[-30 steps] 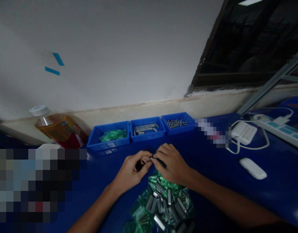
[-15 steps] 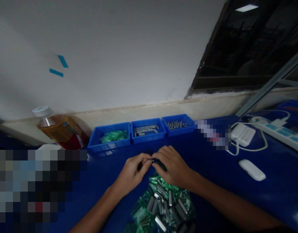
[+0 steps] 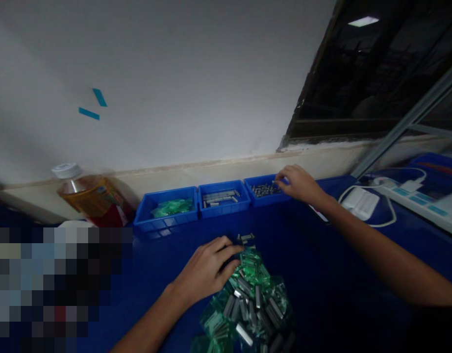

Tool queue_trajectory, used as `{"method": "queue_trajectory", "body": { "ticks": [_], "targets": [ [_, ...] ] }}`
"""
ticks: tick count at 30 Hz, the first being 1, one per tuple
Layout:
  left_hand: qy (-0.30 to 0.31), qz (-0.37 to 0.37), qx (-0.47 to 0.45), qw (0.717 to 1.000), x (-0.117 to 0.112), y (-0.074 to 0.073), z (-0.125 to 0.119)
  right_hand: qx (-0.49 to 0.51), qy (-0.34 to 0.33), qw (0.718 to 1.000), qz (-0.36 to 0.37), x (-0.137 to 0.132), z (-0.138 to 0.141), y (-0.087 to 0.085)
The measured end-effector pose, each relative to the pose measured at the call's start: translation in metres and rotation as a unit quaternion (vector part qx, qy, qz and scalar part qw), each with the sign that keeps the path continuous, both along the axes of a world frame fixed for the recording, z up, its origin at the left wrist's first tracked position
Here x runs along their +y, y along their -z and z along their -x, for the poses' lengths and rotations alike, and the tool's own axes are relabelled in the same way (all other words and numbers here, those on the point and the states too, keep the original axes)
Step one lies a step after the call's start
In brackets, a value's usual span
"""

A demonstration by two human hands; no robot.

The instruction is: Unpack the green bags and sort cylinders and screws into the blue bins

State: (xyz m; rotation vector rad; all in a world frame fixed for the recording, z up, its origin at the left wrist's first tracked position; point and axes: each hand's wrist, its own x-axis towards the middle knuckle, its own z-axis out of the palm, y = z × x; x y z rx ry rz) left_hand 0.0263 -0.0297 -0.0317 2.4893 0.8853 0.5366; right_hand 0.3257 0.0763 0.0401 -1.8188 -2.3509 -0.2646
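Note:
My left hand (image 3: 211, 264) rests with fingers stretched and apart at the upper left edge of a pile of green plastic bags (image 3: 252, 260). Grey metal bars (image 3: 244, 286) lie on and among these bags. Just beyond the left fingertips, a few small metal pieces (image 3: 246, 238) lie on the blue table. My right hand (image 3: 297, 184) is at the right-hand blue bin (image 3: 266, 199), which holds many small metal parts (image 3: 261, 190). Its thumb and forefinger are pinched together over the bin's right side; what sits between them is too small to name.
A middle blue bin (image 3: 224, 210) holds metal rods, and a left blue bin (image 3: 165, 224) holds green bags. A drink bottle (image 3: 93, 196) leans by the wall (image 3: 192, 88). At right are a white charger (image 3: 360, 203), cables and a power strip (image 3: 420, 198).
My right hand has left the left hand and reached forward and right to the bin of small parts. My left hand has opened, and small metal pieces now show beyond it.

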Motion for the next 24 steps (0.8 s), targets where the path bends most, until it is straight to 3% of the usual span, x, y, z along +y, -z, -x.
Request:
{"method": "queue_trajectory", "body": {
  "ticks": [3, 8, 15, 17, 20, 22, 24],
  "targets": [
    [-0.001, -0.009, 0.024, 1.000, -0.001, -0.001, -0.001, -0.048, 0.036, 0.995, 0.075, 0.026, -0.014, -0.002],
    [-0.025, 0.001, 0.021, 0.999, -0.001, 0.002, -0.001, -0.082, 0.063, 0.985, 0.135, 0.039, -0.010, 0.011],
    [-0.076, -0.004, 0.035, 0.996, 0.005, 0.006, -0.006, -0.087, 0.071, 0.985, 0.130, 0.041, -0.006, 0.008],
    [-0.083, -0.002, 0.040, 0.996, 0.006, 0.006, -0.007, -0.078, 0.063, 0.989, 0.106, 0.028, 0.001, 0.005],
    [-0.088, 0.010, 0.029, 0.996, 0.006, 0.006, -0.008, -0.028, 0.027, 0.999, 0.037, -0.011, 0.023, 0.010],
    [-0.088, 0.008, 0.023, 0.996, 0.005, 0.007, -0.008, 0.070, -0.059, 0.995, -0.029, -0.045, 0.045, 0.023],
    [-0.088, 0.000, 0.021, 0.996, 0.005, 0.008, -0.008, 0.121, -0.137, 0.983, -0.005, -0.074, 0.066, 0.040]
  ]
}}
